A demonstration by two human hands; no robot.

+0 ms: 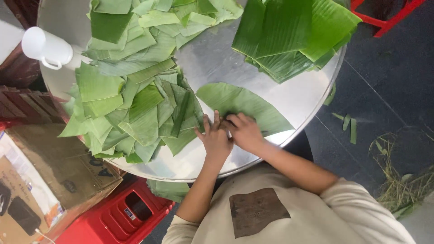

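From the head camera, both hands press flat on one banana leaf [244,105] lying on the round metal table [298,97] near its front edge: the left hand [214,138] with fingers spread at the leaf's lower end, the right hand [244,131] just beside it, touching it, fingers laid on the leaf, neither clenched. A heap of cut leaf pieces [135,99] lies left of the hands, a stack of larger leaves [294,36] sits at the far right, and a white jug [45,47] stands at the table's left edge.

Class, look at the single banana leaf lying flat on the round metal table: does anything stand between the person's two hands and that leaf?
Nothing visible does. The left hand and right hand both rest directly on the near edge of the single leaf. The pile of cut leaf pieces lies beside it, to the left.
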